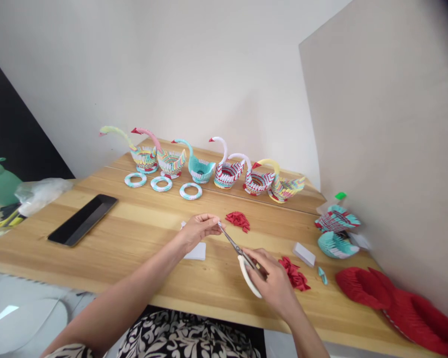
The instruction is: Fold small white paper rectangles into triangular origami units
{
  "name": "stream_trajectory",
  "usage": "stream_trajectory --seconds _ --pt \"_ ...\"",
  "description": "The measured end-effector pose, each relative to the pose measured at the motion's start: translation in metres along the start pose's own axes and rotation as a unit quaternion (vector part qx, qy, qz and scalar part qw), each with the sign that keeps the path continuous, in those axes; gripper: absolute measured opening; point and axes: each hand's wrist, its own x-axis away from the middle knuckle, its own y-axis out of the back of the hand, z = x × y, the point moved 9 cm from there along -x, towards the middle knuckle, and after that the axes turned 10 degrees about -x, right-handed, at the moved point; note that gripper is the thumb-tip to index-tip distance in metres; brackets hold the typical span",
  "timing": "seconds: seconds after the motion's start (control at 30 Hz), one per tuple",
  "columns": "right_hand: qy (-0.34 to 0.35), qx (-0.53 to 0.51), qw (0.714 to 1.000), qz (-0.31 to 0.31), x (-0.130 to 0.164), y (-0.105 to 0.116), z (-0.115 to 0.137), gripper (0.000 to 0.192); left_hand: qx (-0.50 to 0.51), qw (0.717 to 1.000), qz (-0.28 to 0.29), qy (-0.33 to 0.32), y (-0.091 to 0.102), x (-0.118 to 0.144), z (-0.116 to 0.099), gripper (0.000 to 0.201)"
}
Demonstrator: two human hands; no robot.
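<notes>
- Head view: the right hand [274, 283] grips the white handles of a pair of scissors [242, 258], fingers curled through and around the loops, blades pointing up and left.
- The left hand [197, 229] reaches in from the lower left, forearm stretched over the table edge; its fingertips are pinched narrow right at the scissor tips. Whether they hold a scrap of paper there cannot be told.
- Both hands hover over a light wooden table [142, 233] set against a pale wall, with a grey board standing at the right.
- Six folded-paper swans [199, 166] stand in a row along the far edge, three paper rings [161, 184] in front of them.
- Two small heaps of red folded pieces [239, 220] lie near the hands.
- One black phone [82, 220] lies flat at the left.
- One white paper stack [196, 251] lies beneath the left wrist.
</notes>
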Motion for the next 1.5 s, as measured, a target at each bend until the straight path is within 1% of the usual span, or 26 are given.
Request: stream_trajectory --seconds 0.07,0.1,0.23,0.37,0.53,0.7,0.97,1.13,1.27,1.33,1.4,1.5 --pt "0.012 0.009 1.000 -0.012 0.000 0.001 0.002 0.030 -0.012 1.000 -0.013 -0.006 0.001 0.000 -0.002 0.028" --pt "0.005 0.001 1.000 -0.010 0.000 0.001 0.001 0.030 -0.017 1.000 -0.015 -0.008 0.001 0.000 -0.003 0.028" --pt "-0.064 -0.080 0.995 0.019 0.000 -0.003 -0.009 0.032 -0.021 1.000 -0.008 -0.016 0.000 0.001 -0.004 0.026" --pt "-0.088 -0.134 0.987 0.021 -0.001 -0.002 -0.014 0.034 -0.012 1.000 0.007 -0.019 -0.001 0.000 -0.002 0.026" --pt "-0.096 -0.146 0.985 0.012 0.000 -0.003 -0.016 0.033 0.009 1.000 0.010 -0.008 -0.001 0.000 0.000 0.025" --pt "-0.084 -0.131 0.988 0.019 0.000 -0.003 -0.011 0.032 0.034 0.999 0.001 0.003 0.002 0.000 0.003 0.025" --pt "-0.079 -0.123 0.989 0.027 -0.002 -0.005 -0.011 0.032 0.037 0.999 0.017 0.013 -0.002 0.001 0.006 0.023" --pt "-0.075 -0.127 0.989 0.029 -0.003 -0.005 -0.010 0.032 0.039 0.999 0.015 0.018 -0.003 0.001 0.005 0.025" --pt "-0.066 -0.096 0.993 0.027 -0.001 -0.005 -0.010 0.031 0.027 0.999 0.011 0.013 -0.002 0.000 0.005 0.025" --pt "-0.034 -0.045 0.998 0.011 0.000 -0.004 -0.006 0.030 0.002 1.000 0.002 -0.004 0.001 -0.001 0.004 0.025" --pt "0.012 0.017 1.000 -0.010 0.001 -0.002 0.000 0.032 -0.022 0.999 -0.012 -0.023 0.004 -0.001 0.002 0.025" --pt "0.052 0.067 0.996 -0.024 0.002 -0.002 0.007 0.035 -0.020 0.999 -0.016 -0.031 0.005 -0.001 0.001 0.025"
